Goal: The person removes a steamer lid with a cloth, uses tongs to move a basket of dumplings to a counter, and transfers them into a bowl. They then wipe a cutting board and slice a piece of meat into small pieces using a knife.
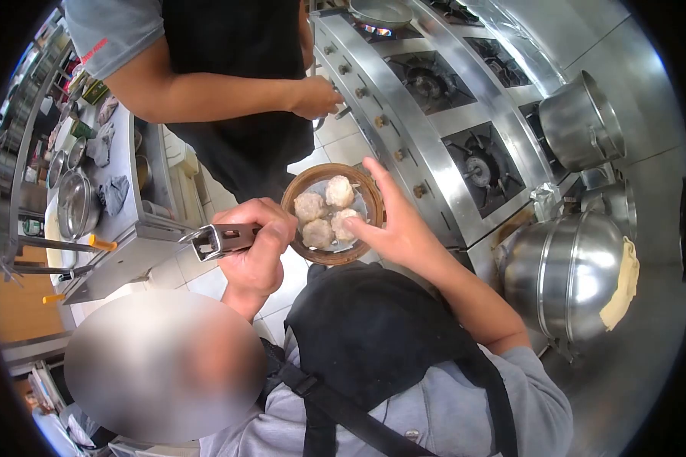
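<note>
A round brown steamer basket (290, 206) holds several pale dumplings (339, 191) on a light liner. My left hand (255, 247) is closed around a metal clamp handle (225, 240) at the basket's left side; where the clamp meets the basket is hidden behind my fingers. On the right side of the basket, my right hand (392, 221) holds the rim, with the thumb over it at the lower right dumpling and the index finger stretched along the outside. The other fingers are hidden.
A person in a black apron (232, 76) stands just beyond the basket. A gas range (434, 129) runs along the right, with a tall pot (579, 126) and a large domed metal vessel (564, 278). On the left is a counter (114, 221) with pans and cloths.
</note>
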Available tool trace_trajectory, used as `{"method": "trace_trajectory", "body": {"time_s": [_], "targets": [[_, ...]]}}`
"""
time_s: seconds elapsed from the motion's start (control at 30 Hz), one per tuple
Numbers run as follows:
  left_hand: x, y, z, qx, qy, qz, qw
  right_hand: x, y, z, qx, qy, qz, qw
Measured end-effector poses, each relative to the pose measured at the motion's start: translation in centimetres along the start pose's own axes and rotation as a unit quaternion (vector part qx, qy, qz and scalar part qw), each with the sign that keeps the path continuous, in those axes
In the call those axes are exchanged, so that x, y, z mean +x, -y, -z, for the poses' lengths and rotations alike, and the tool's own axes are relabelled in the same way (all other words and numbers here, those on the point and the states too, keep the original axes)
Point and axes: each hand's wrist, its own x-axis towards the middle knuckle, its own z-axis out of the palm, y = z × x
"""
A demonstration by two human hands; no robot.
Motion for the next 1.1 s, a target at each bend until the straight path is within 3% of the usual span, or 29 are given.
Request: {"method": "trace_trajectory", "body": {"time_s": [0.07, 0.13, 0.23, 0.8, 0.87, 0.93, 0.97, 1.0, 1.03, 1.1], "targets": [[0.0, -0.2, 0.3, -0.009, -0.004, 0.005, 1.0, -0.1, 1.5, 0.6, -0.043, 0.006, 0.033, 0.998], [-0.1, -0.5, 0.3, 0.036, -0.004, -0.032, 0.999, -0.5, 3.8, 1.5, -0.094, 0.079, -0.021, 0.992], [-0.3, -0.4, 0.4, 0.038, 0.0, -0.061, 0.997, -0.5, 3.5, 1.0, -0.186, 0.08, 0.037, 0.979], [-1.6, 0.0, 1.4, 0.015, -0.014, -0.064, 0.998, -0.1, 3.3, -1.4, -0.21, 0.075, 0.084, 0.971], [-2.2, 0.4, 1.5, 0.03, -0.023, -0.055, 0.998, 0.1, 2.9, -1.8, -0.199, 0.087, 0.099, 0.971], [-3.2, 0.8, 2.7, 0.075, -0.032, -0.046, 0.996, 0.9, 4.4, -0.9, -0.161, 0.161, 0.012, 0.974], [-3.9, 0.5, 3.6, 0.107, -0.033, -0.04, 0.993, 1.5, 4.7, 0.2, -0.126, 0.159, 0.047, 0.978], [-4.7, -0.4, 4.1, 0.132, -0.051, -0.045, 0.989, 1.6, 2.4, 0.1, -0.081, 0.068, 0.117, 0.988], [-5.3, -1.4, 4.9, 0.156, -0.066, -0.05, 0.984, 2.4, 1.1, 0.0, 0.074, 0.001, 0.092, 0.993], [-7.5, -3.1, 7.2, 0.18, -0.123, -0.024, 0.976, 3.9, -3.6, -0.7, 0.149, -0.042, 0.034, 0.987]]}}
